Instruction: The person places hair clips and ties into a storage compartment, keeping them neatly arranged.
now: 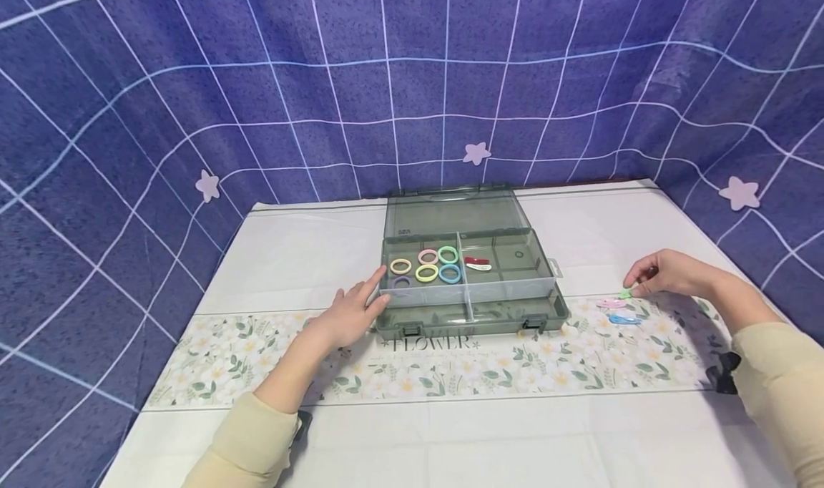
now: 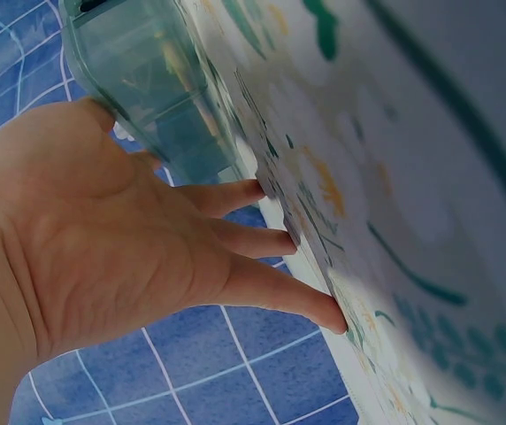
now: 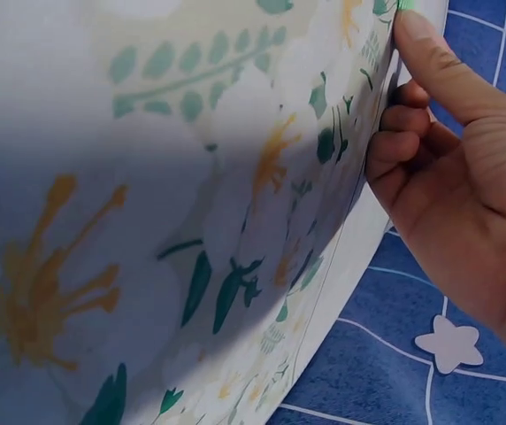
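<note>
My right hand pinches a small green hair clip between thumb and fingertips at the right of the table. Just below it lie a pink hair clip and a blue hair clip. With its fingers spread, my left hand rests at the left side of a grey see-through storage box; the left wrist view shows several fingertips on the tablecloth. Several coloured hair ties lie in the box's left compartment. A red hair clip and a white hair clip lie in the right one.
The box's lid stands open at the back, and two latches line its front edge. A white tablecloth with a flowered band covers the table. Behind hangs a blue gridded curtain with stars.
</note>
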Tool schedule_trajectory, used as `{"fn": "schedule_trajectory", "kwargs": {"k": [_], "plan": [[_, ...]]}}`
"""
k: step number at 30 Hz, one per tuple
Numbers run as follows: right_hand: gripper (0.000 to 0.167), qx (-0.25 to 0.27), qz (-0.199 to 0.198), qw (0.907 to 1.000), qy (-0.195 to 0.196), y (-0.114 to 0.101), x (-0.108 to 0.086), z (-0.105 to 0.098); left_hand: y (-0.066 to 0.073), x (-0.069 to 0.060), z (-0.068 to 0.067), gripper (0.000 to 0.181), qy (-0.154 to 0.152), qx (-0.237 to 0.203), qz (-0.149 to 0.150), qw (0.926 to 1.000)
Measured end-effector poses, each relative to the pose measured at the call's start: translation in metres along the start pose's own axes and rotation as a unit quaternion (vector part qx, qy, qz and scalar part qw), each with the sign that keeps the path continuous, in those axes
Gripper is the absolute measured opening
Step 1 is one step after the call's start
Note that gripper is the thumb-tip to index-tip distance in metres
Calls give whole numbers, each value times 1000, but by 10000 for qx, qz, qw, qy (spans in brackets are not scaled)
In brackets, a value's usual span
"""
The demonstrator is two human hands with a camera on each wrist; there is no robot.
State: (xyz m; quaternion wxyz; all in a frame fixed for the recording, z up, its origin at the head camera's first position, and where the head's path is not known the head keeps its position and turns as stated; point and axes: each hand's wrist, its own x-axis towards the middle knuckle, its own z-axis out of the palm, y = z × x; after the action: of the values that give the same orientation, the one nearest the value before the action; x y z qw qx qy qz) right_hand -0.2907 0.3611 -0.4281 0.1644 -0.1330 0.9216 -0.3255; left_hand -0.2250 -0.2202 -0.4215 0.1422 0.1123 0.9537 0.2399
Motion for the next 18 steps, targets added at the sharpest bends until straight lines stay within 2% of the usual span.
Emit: {"fn": "schedule_trajectory", "kwargs": {"k": [4, 11, 18], "plan": [[15, -96, 78, 9999, -32, -3, 0, 0, -1, -1, 0, 64, 18, -28, 3, 10000], [20, -657, 176, 9974, -228, -6, 2, -5, -2, -1, 0, 64, 45, -61, 76, 9999], [26, -748, 160, 9968, -231, -11, 5, -9, -1, 0, -1, 64, 39, -21, 31, 10000]]}}
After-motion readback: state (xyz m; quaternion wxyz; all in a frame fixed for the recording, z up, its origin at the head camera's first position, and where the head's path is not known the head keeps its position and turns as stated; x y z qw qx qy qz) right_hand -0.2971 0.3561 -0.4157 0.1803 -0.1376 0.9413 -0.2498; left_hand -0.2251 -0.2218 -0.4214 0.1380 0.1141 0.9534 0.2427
